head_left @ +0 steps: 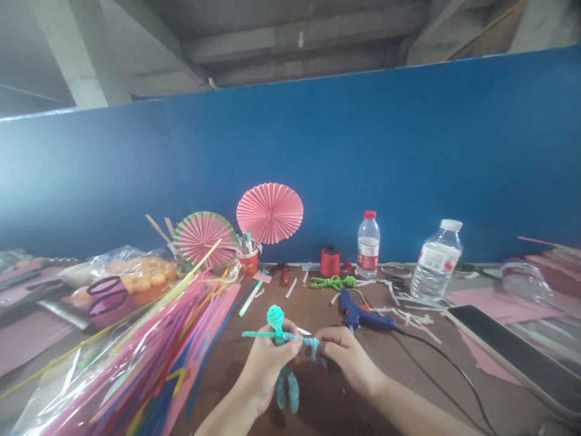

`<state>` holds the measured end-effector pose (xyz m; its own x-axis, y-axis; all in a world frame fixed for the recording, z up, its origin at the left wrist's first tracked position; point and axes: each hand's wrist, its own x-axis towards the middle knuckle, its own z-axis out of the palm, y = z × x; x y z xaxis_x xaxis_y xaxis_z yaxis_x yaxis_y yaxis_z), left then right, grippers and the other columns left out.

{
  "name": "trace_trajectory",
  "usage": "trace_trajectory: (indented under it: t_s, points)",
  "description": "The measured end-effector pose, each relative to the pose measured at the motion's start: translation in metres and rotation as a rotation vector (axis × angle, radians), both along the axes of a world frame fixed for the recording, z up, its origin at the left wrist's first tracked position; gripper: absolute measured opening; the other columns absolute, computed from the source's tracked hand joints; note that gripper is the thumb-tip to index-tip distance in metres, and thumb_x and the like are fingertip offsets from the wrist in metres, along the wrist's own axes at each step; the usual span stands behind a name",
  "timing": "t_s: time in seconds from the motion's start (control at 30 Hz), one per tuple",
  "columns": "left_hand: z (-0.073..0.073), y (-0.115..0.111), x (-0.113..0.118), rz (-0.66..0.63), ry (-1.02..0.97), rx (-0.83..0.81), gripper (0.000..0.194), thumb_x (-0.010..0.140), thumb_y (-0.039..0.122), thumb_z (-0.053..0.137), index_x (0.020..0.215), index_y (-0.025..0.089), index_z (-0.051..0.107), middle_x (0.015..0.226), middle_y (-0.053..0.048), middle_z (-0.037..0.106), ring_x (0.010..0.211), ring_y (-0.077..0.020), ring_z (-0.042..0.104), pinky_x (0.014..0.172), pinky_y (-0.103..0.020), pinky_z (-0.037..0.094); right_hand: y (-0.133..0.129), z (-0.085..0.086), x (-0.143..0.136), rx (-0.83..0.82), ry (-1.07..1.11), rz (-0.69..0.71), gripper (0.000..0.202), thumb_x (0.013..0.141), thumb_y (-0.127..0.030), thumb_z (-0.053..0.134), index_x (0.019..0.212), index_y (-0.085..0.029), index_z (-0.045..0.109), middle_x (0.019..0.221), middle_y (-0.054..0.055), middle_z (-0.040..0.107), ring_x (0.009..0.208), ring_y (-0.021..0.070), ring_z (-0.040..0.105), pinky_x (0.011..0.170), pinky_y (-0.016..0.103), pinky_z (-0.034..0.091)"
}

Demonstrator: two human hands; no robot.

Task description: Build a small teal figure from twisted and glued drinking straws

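Note:
Between my hands is a small pipe-cleaner figure [287, 390] in teal and light blue, with a coiled round head and two legs hanging down. My left hand [267, 363] is closed around its body, thumb pressed on top. A straight teal end sticks out to the left past that hand. My right hand [347, 354] pinches the light-blue twisted arm at its right end; the fingertips partly hide it. Beyond the right hand lies a blue hot glue gun [365, 315] with a black cord.
A plastic bag of coloured pipe cleaners [149, 351] covers the left side. Pink paper fans [270, 213] and a pen cup [248, 261] stand behind. Farther right are red thread [330, 262], green cord [333, 282], two water bottles [367, 248], paper scraps and a phone [512, 357].

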<state>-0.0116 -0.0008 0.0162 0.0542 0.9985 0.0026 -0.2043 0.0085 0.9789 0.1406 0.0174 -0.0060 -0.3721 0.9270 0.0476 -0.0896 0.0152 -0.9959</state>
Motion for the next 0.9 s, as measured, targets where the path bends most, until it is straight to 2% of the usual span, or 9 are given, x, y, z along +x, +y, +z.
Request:
trace_trajectory:
  t_s: [0.13,0.27,0.4,0.47,0.63,0.7,0.77,0.9]
  points:
    - [-0.002,0.002,-0.002,-0.036,-0.038,-0.002,0.009,0.063,0.01,0.062,0.064,0.014,0.054,0.051,0.004,0.05,0.045,-0.0052,0.043,0.045,-0.016,0.033,-0.001,-0.006,-0.004,-0.234,0.288,0.124,0.026,0.071,-0.036,0.049,0.062,-0.014,0.058,0.047,-0.001,0.052,0.038,0.0093,0.043,0.035,0.019,0.03]
    - [-0.003,0.002,-0.004,-0.11,-0.072,0.008,0.01,0.064,0.011,0.062,0.065,0.014,0.053,0.055,0.0,0.057,0.047,-0.0071,0.049,0.046,-0.017,0.036,-0.002,-0.009,-0.008,-0.367,0.346,0.252,0.046,0.076,-0.052,0.041,0.065,-0.011,0.058,0.047,0.002,0.053,0.033,0.0095,0.044,0.03,0.019,0.028]
    - [-0.003,0.001,-0.004,-0.28,-0.165,-0.048,0.008,0.071,0.019,0.057,0.072,0.017,0.05,0.052,-0.001,0.059,0.046,-0.0154,0.057,0.046,-0.026,0.042,-0.003,-0.011,-0.009,-0.396,0.465,0.316,0.038,0.078,-0.044,0.049,0.068,-0.008,0.059,0.05,0.002,0.054,0.038,0.01,0.05,0.037,0.02,0.036]
    - [-0.003,0.0,-0.003,-0.338,-0.198,-0.076,0.007,0.073,0.021,0.055,0.074,0.017,0.049,0.052,-0.001,0.059,0.046,-0.0189,0.06,0.047,-0.03,0.045,-0.003,-0.01,-0.007,-0.421,0.477,0.303,0.03,0.075,-0.036,0.056,0.067,-0.008,0.06,0.051,0.002,0.054,0.04,0.0089,0.05,0.039,0.018,0.034]
    - [0.0,-0.002,-0.003,-0.243,-0.254,-0.062,0.009,0.069,0.012,0.059,0.076,0.015,0.056,0.068,-0.002,0.06,0.06,-0.0134,0.059,0.061,-0.026,0.047,-0.001,-0.007,0.0,-0.497,0.479,0.255,0.013,0.059,-0.018,0.069,0.06,-0.009,0.061,0.055,0.001,0.054,0.044,0.0044,0.041,0.038,0.015,0.023]
    - [-0.002,-0.001,-0.004,-0.229,-0.333,-0.099,0.01,0.072,0.015,0.056,0.081,0.015,0.057,0.074,-0.003,0.061,0.065,-0.0145,0.059,0.063,-0.027,0.047,0.001,-0.006,0.001,-0.483,0.468,0.227,0.011,0.059,-0.016,0.068,0.062,-0.008,0.062,0.063,0.003,0.058,0.045,0.0036,0.04,0.039,0.014,0.022]
    - [-0.004,0.002,-0.006,-0.19,-0.373,-0.127,0.01,0.075,0.021,0.053,0.082,0.015,0.057,0.074,-0.004,0.062,0.066,-0.0159,0.06,0.06,-0.026,0.047,0.003,-0.007,0.002,-0.478,0.457,0.195,0.01,0.061,-0.016,0.068,0.064,-0.009,0.061,0.062,0.003,0.058,0.045,0.0033,0.041,0.039,0.014,0.021]
    - [-0.009,0.008,-0.009,-0.041,-0.282,-0.107,0.011,0.075,0.027,0.057,0.075,0.016,0.057,0.065,-0.001,0.062,0.057,-0.012,0.057,0.052,-0.021,0.044,0.006,-0.01,0.001,-0.425,0.487,0.17,0.014,0.063,-0.018,0.071,0.07,-0.012,0.06,0.053,-0.002,0.053,0.046,0.0045,0.046,0.043,0.015,0.028]
